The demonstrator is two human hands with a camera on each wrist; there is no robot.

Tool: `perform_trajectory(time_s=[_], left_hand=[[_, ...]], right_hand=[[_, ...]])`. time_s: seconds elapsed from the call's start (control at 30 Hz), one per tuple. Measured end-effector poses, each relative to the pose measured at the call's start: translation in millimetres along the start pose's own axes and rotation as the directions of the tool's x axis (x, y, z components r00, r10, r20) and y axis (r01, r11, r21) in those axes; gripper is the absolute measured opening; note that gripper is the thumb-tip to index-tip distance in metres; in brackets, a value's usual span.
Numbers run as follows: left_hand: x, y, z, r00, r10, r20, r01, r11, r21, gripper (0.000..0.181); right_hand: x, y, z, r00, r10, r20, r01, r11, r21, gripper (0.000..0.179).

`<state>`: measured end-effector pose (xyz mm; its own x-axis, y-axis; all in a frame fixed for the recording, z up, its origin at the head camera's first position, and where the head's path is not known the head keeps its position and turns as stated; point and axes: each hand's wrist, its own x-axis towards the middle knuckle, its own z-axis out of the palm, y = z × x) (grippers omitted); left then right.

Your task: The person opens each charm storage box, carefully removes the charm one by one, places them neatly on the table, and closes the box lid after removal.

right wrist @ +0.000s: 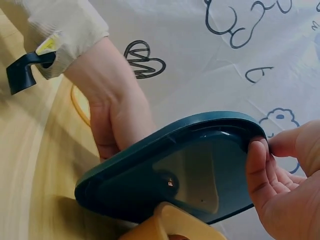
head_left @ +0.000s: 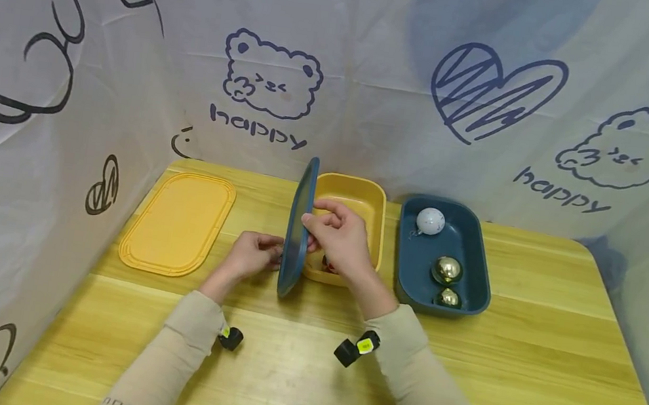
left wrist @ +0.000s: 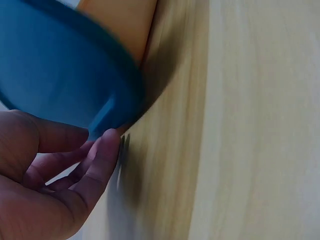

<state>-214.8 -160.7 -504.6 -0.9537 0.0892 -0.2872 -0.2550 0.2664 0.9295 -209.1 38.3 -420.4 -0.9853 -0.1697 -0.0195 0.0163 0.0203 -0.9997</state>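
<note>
Evidently unfinished: blue lid [head_left: 298,226], seated on no box, is upright beside yellow box [head_left: 384,224], right hand [head_left: 341,239] pinching its rim, left hand [head_left: 249,258] bent-fingered alongside, grip unclear; yellow lid [head_left: 176,224] lies aside, three baubles [head_left: 447,270] uncovered in blue box [head_left: 415,262].

Beige sleeves [head_left: 432,384], black wrist cameras [head_left: 347,352] (yellow-tagged)
</note>
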Motion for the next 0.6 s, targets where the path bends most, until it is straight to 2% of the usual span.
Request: perform_trajectory(time_s=[0.07, 0.17, 0.3, 0.47, 0.6], left_hand=[[0.1, 1.1, -0.4, 1.0, -0.008, -0.005, 0.008, 1.0, 0.005, 0.034], [0.8, 3.5, -2.1, 1.0, 0.012, -0.017, -0.012, 0.999, 0.051, 0.033], [3.0, 10.6, -5.7, 0.996, 0.081, -0.044, -0.076, 0.991, 0.108, 0.032], [2.6, 31.4, -8.3, 0.988, 0.143, -0.06, -0.14, 0.989, 0.047, 0.034], [1.9, 53.3, -12.4, 0.978, 0.187, -0.09, -0.183, 0.982, 0.05, 0.037]], right_hand=[[-0.1, 0, 1, 1.0, 0.01, 0.004, -0.01, 1.0, -0.009, 0.037], [-0.7, 1, 3, 1.0, 0.019, -0.001, -0.019, 1.0, -0.017, 0.036], [-0.6, 0, 4, 1.0, 0.014, -0.002, -0.014, 1.0, -0.022, 0.036], [-0.1, -2, 8, 1.0, 0.02, 0.016, -0.02, 1.0, -0.016, 0.038], [0.8, -4, 11, 0.999, 0.027, 0.017, -0.027, 1.0, 0.0, 0.037]])
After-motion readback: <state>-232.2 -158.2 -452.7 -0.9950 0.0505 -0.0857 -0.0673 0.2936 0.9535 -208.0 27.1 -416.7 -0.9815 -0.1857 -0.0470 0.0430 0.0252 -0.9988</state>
